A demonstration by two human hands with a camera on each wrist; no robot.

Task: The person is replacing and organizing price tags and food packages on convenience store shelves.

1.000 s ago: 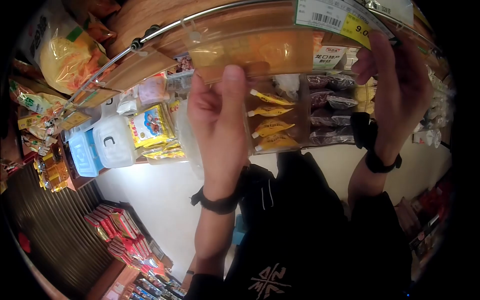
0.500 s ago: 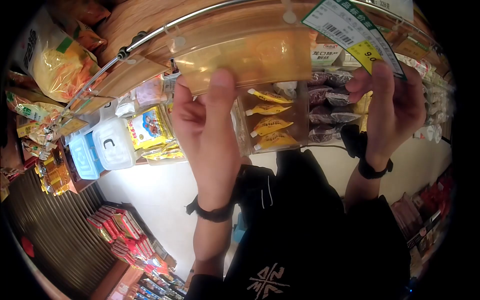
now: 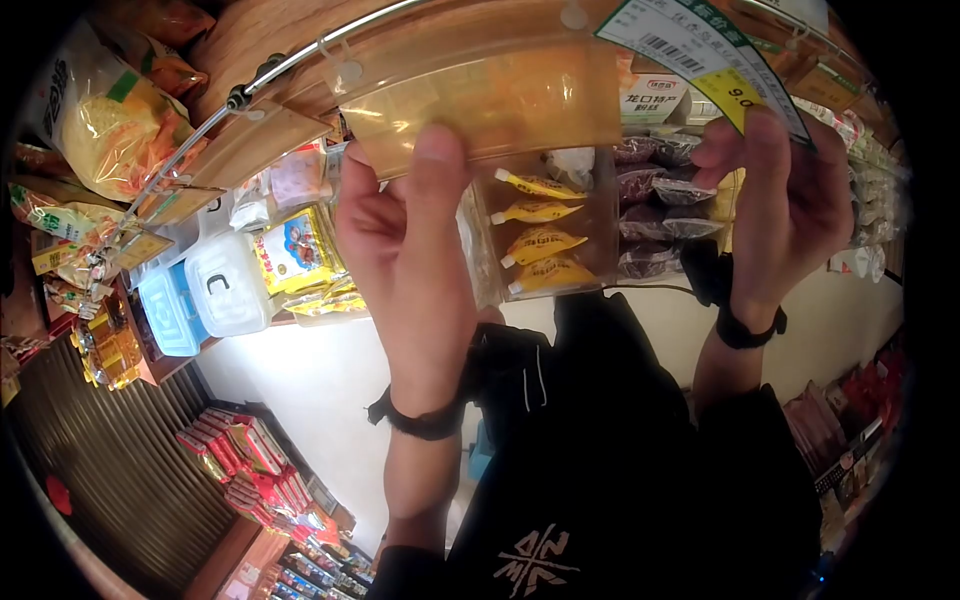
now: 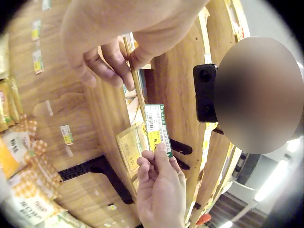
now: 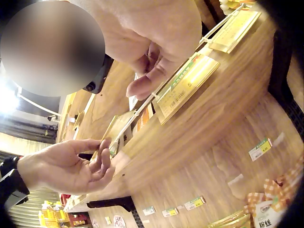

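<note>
My left hand grips a clear amber plastic label holder that hangs from the metal rail on the wooden shelf edge. Its thumb lies on the front of the holder and its fingers are behind. My right hand pinches the lower corner of a white, green and yellow price tag just right of the holder's top. In the left wrist view the left hand nips the holder's thin edge, and the right hand holds the price tag below it.
Behind the holder sit yellow sauce packets and dark packets. Plastic boxes and noodle bags fill the left shelves. Red packs lie lower down. More tag holders hang along the rail.
The right hand has come down and tilted the price tag, its yellow end now lower. The left hand has shifted slightly left, still on the holder.
</note>
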